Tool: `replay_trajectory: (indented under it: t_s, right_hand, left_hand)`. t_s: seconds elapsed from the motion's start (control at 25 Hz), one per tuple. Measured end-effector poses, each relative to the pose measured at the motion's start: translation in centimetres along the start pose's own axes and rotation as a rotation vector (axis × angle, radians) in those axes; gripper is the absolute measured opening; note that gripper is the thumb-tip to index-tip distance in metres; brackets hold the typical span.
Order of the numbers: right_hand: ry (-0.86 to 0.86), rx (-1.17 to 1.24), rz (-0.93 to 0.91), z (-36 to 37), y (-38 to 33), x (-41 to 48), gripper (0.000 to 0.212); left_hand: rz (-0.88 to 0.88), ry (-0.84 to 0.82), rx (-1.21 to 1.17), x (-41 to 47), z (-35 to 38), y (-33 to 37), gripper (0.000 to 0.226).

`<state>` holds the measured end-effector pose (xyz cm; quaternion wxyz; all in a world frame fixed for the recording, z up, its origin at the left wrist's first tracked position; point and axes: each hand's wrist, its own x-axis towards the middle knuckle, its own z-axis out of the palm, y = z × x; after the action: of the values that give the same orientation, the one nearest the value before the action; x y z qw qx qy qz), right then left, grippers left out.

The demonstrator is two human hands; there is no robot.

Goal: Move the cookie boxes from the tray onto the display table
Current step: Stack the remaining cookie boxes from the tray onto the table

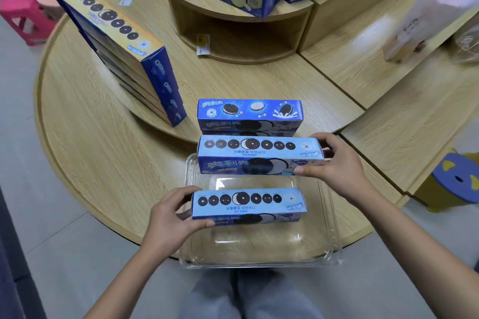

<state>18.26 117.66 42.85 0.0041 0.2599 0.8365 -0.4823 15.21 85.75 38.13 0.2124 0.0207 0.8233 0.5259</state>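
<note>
A clear plastic tray (324, 248) rests on the near edge of the round wooden display table (103, 163). My left hand (171, 217) grips the left end of a long blue cookie box (248, 204) held over the tray. My right hand (337, 163) grips the right end of a second blue cookie box (259, 155), raised above the tray's far edge. Just beyond it, a short stack of the same blue boxes (250, 114) stands on the table.
A leaning stack of yellow-topped cookie boxes (124, 54) sits at the left of the table. A raised round shelf (233, 41) with more blue boxes stands at the back. A purple and yellow stool (456, 179) is at the right, a pink stool (23, 13) far left.
</note>
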Motion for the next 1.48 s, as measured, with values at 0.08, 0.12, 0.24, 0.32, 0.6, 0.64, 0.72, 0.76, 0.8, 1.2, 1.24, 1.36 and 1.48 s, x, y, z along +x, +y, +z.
replay_trajectory:
  t_s: [0.08, 0.12, 0.24, 0.32, 0.6, 0.64, 0.72, 0.76, 0.8, 1.2, 1.24, 1.36, 1.48]
  right_hand:
    - [0.017, 0.012, -0.067, -1.5, -1.7, 0.0, 0.060]
    - [0.027, 0.014, -0.098, -2.1, -2.6, 0.1, 0.059]
    - [0.065, 0.027, -0.161, -3.4, -4.4, 1.1, 0.061]
    - [0.077, 0.040, -0.190, -3.5, -4.8, 2.2, 0.064]
    - [0.079, 0.101, -0.179, -1.8, -4.3, 5.6, 0.065]
    - [0.079, 0.107, -0.175, -1.6, -4.2, 5.9, 0.067]
    - [0.081, 0.113, -0.183, -1.5, -4.0, 6.3, 0.069]
    - [0.084, 0.119, -0.191, -1.4, -3.9, 6.5, 0.069]
    - [0.085, 0.125, -0.199, -1.2, -3.8, 6.6, 0.068]
    - [0.100, 0.093, -0.234, -0.8, -3.2, 7.8, 0.067]
    - [0.113, 0.101, -0.227, -0.8, -3.2, 7.9, 0.066]
    - [0.141, 0.119, -0.225, -0.6, -3.4, 8.0, 0.065]
    - [0.138, 0.111, -0.234, -0.1, -3.6, 7.9, 0.065]
  left_hand:
    - [0.042, 0.006, -0.007, -0.8, -2.4, 2.3, 0.061]
    - [0.049, 0.011, -0.014, -1.1, -3.4, 3.3, 0.060]
    - [0.056, 0.060, -0.040, -1.8, -6.3, 5.5, 0.057]
    - [0.063, 0.119, -0.060, -1.7, -7.9, 6.7, 0.060]
    - [0.188, 0.232, -0.147, 2.5, -10.4, 10.8, 0.055]
    - [0.202, 0.230, -0.145, 3.3, -10.3, 11.5, 0.054]
    - [0.227, 0.218, -0.124, 4.6, -9.9, 12.6, 0.052]
    - [0.244, 0.216, -0.107, 5.3, -9.7, 13.1, 0.053]
    - [0.265, 0.218, -0.090, 5.9, -9.4, 13.5, 0.053]
    - [0.338, 0.172, 0.003, 9.9, -6.4, 15.8, 0.060]
    - [0.343, 0.174, 0.012, 10.1, -6.2, 15.8, 0.060]
    - [0.357, 0.168, 0.023, 10.5, -5.7, 16.0, 0.058]
    - [0.347, 0.165, 0.038, 11.0, -5.6, 15.9, 0.059]
